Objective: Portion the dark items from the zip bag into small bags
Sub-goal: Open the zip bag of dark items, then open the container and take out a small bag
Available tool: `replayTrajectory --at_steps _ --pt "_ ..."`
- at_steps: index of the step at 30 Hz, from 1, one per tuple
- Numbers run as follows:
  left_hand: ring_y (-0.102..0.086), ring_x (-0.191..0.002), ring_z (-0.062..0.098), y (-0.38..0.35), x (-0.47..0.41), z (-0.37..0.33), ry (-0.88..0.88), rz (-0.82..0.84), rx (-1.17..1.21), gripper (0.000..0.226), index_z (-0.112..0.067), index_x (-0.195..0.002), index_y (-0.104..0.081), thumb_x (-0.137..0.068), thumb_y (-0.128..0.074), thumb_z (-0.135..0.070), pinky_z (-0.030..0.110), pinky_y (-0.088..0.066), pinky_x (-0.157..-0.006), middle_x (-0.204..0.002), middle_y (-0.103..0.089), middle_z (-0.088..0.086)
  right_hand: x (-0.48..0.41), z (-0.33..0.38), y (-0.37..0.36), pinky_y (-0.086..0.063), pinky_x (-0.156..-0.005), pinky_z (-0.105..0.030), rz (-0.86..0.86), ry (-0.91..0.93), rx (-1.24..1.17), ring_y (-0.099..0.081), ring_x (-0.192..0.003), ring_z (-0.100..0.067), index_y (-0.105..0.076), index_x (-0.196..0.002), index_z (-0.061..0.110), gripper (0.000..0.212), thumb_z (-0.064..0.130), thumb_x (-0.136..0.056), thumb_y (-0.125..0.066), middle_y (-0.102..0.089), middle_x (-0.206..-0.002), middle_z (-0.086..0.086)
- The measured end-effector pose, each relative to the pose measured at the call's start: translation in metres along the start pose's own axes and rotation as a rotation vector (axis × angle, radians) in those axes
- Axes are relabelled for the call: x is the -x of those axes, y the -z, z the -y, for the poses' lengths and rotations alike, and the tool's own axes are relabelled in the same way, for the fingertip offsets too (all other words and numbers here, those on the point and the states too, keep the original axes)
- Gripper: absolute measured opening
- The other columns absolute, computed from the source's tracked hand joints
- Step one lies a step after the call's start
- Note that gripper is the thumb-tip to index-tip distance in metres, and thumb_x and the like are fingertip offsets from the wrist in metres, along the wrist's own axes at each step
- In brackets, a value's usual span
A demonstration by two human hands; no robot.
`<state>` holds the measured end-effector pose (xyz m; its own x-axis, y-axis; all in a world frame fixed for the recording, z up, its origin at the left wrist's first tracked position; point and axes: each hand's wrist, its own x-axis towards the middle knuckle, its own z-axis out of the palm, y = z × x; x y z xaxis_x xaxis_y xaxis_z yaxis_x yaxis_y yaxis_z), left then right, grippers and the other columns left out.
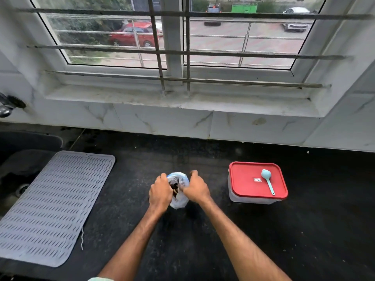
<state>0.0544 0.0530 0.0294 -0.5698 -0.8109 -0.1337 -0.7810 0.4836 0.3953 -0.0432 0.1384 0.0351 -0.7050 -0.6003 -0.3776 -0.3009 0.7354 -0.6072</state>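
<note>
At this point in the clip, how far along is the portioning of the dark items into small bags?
Done: nothing visible; no filled small bag shows on the counter. In hand: the left hand and right hand grip the zip bag near its top, with the dark items inside. Left: all the portioning. The blue spoon lies untouched on the box's red lid.

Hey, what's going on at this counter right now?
A person stands at a black counter below a window, gripping a clear zip bag with both hands: the left hand on its left side, the right hand on its right. Dark items show inside. To the right sits a red-lidded container with a light blue scoop on its lid. No small bags are in sight.
</note>
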Motion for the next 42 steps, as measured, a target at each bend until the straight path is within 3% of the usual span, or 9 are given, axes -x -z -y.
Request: replayTrajectory --at_steps 6,10,13,20,24,29,35,39,42 --pt "-0.062 -0.100 0.043 -0.003 -0.007 0.020 0.044 -0.013 0.047 0.018 -0.008 -0.106 -0.051 -0.092 -0.040 -0.004 0.046 -0.046 -0.078 -0.112 -0.063 0.015 0.005 -0.017 -0.006 -0.050 -0.085 -0.038 -0.053 -0.121 0.062 -0.061 -0.107 -0.033 -0.056 -0.111 0.013 0.022 0.020 -0.090 -0.052 -0.065 -0.115 -0.012" --pt "-0.060 -0.106 0.034 -0.007 -0.006 0.020 -0.039 0.026 -0.077 0.019 -0.011 -0.112 -0.050 -0.096 -0.044 -0.020 0.045 -0.047 -0.080 -0.117 -0.059 0.009 0.000 -0.007 -0.013 -0.048 -0.089 -0.036 -0.015 -0.104 -0.095 -0.060 -0.109 -0.031 -0.053 -0.116 0.012 0.031 0.020 -0.085 -0.057 -0.064 -0.118 -0.011" --pt "-0.062 -0.104 0.029 -0.006 -0.007 0.019 -0.128 0.041 -0.146 0.031 -0.014 -0.114 -0.049 -0.096 -0.047 -0.039 0.042 -0.048 -0.078 -0.114 -0.060 0.005 -0.002 -0.004 -0.021 -0.049 -0.084 -0.037 -0.031 -0.035 0.010 -0.061 -0.106 -0.033 -0.054 -0.110 0.011 0.023 0.022 -0.090 -0.054 -0.065 -0.114 -0.011" --pt "-0.068 -0.100 0.029 0.004 -0.019 0.027 -0.227 0.086 -0.431 0.021 -0.017 -0.113 -0.053 -0.098 -0.046 -0.030 0.037 -0.051 -0.074 -0.108 -0.070 0.005 -0.010 -0.003 -0.014 -0.051 -0.077 -0.040 -0.232 0.036 0.206 -0.063 -0.099 -0.030 -0.057 -0.102 0.011 0.018 0.003 -0.088 -0.049 -0.067 -0.103 -0.009" --pt "-0.062 -0.099 0.025 -0.003 -0.021 0.026 -0.350 0.031 -0.304 0.040 -0.017 -0.124 -0.052 -0.088 -0.062 -0.033 0.040 -0.054 -0.065 -0.109 -0.061 0.002 -0.021 0.002 -0.018 -0.047 -0.091 -0.038 -0.081 0.092 -0.002 -0.057 -0.109 -0.027 -0.056 -0.115 0.012 0.030 0.015 -0.085 -0.062 -0.061 -0.114 -0.008" --pt "-0.058 -0.106 0.024 0.005 -0.030 0.015 -0.321 0.077 -0.263 0.030 -0.017 -0.121 -0.051 -0.091 -0.052 -0.023 0.039 -0.051 -0.073 -0.115 -0.056 0.002 -0.027 0.000 -0.018 -0.043 -0.102 -0.036 -0.042 0.138 0.087 -0.050 -0.120 -0.027 -0.044 -0.134 0.013 0.051 0.012 -0.087 -0.063 -0.049 -0.130 -0.009" --pt "-0.040 -0.136 0.025 0.015 -0.043 -0.005 -0.449 0.302 -0.139 0.070 -0.016 -0.149 -0.030 -0.085 -0.056 -0.029 0.047 -0.042 -0.105 -0.151 -0.037 0.006 -0.023 0.000 0.007 -0.037 -0.111 -0.035 -0.121 0.269 0.150 -0.041 -0.133 -0.025 -0.039 -0.144 0.012 0.070 0.023 -0.085 -0.073 -0.043 -0.143 -0.009" --pt "-0.024 -0.147 0.019 0.016 -0.041 -0.033 -0.639 0.218 0.030 0.076 -0.012 -0.151 -0.029 -0.083 -0.058 -0.028 0.047 -0.028 -0.118 -0.159 -0.027 0.006 -0.009 -0.017 0.052 -0.041 -0.106 -0.036 -0.392 0.354 0.188 -0.049 -0.124 -0.025 -0.051 -0.134 0.009 0.057 0.024 -0.084 -0.073 -0.053 -0.131 -0.010" --pt "-0.028 -0.146 0.019 0.011 -0.030 -0.075 -0.752 0.164 0.153 0.067 -0.008 -0.149 -0.034 -0.089 -0.061 -0.021 0.030 -0.021 -0.121 -0.157 -0.031 0.008 0.006 -0.052 0.099 -0.045 -0.100 -0.033 -0.636 0.254 0.187 -0.049 -0.120 -0.022 -0.055 -0.129 0.012 0.042 0.025 -0.090 -0.065 -0.055 -0.127 -0.007"
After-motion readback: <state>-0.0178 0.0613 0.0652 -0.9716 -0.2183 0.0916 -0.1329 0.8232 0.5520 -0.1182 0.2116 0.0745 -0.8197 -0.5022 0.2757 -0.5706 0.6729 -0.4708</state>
